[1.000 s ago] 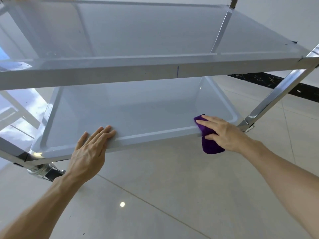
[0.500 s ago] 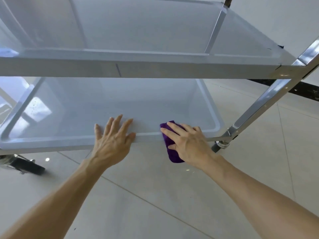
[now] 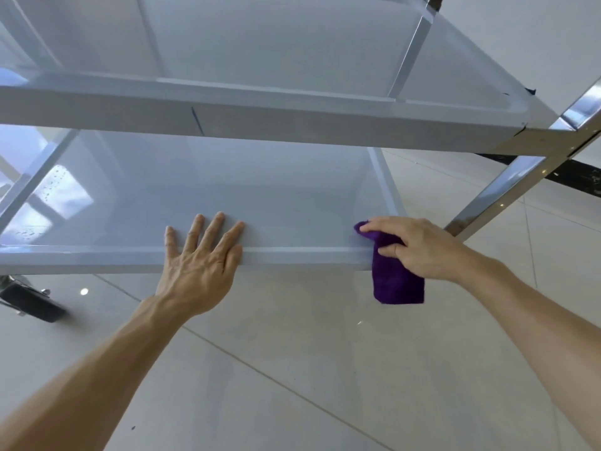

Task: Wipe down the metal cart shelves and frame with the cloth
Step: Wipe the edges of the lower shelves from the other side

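Right hand point(image 3: 419, 247) grips purple cloth point(image 3: 395, 281) on lower metal shelf rim point(image 3: 302, 255); left hand point(image 3: 201, 255) rests flat, fingers spread; black caster point(image 3: 31, 301) nearby.

You are looking down at a glossy pale tiled floor point(image 3: 292, 369) reflecting light spots; a white wall point(image 3: 536, 37) is filling the upper right of the frame.

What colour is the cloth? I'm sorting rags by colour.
Solid purple cloth, seen in the head view, held by the right hand.
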A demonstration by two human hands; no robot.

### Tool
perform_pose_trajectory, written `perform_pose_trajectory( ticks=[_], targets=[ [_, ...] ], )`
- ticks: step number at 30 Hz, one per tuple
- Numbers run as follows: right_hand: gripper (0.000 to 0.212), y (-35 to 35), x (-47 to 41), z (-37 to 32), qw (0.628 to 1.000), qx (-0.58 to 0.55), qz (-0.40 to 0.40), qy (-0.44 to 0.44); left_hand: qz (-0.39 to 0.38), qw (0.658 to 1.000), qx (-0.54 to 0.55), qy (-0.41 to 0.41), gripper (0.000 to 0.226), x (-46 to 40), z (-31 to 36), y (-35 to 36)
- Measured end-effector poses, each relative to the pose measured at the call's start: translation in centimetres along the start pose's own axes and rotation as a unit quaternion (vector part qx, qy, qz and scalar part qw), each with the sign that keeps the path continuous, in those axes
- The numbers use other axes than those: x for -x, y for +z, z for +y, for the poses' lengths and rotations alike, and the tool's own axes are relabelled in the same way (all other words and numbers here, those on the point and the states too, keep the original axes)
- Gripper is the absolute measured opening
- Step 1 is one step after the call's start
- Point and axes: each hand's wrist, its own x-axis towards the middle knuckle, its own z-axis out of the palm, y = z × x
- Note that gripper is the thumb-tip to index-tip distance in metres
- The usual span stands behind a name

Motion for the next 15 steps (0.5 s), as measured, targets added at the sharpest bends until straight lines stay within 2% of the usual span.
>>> perform_pose_trajectory(
  ticks=[4,8,11,15],
  targets=[
    [0.054,-2.1,-2.9,0.1,0.996,0.051,0.078,-0.010,0.005,1.000,0.004,0.003,0.059,0.0,0.0,0.2],
    [0.060,0.4,-5.2,0.3,0.981,0.158,0.076,0.081,-0.002,1.000,0.002,0.003,0.057,0.2,0.3,-0.1],
    [0.062,4.1,-5.5,0.2,0.979,0.123,0.078,0.145,-0.012,1.000,0.004,0.003,0.057,0.3,0.5,-0.4],
    [0.068,5.0,-8.3,-0.6,0.974,0.086,0.128,0.165,-0.013,1.000,0.003,-0.003,0.057,0.4,0.9,-0.5]
  ],
)
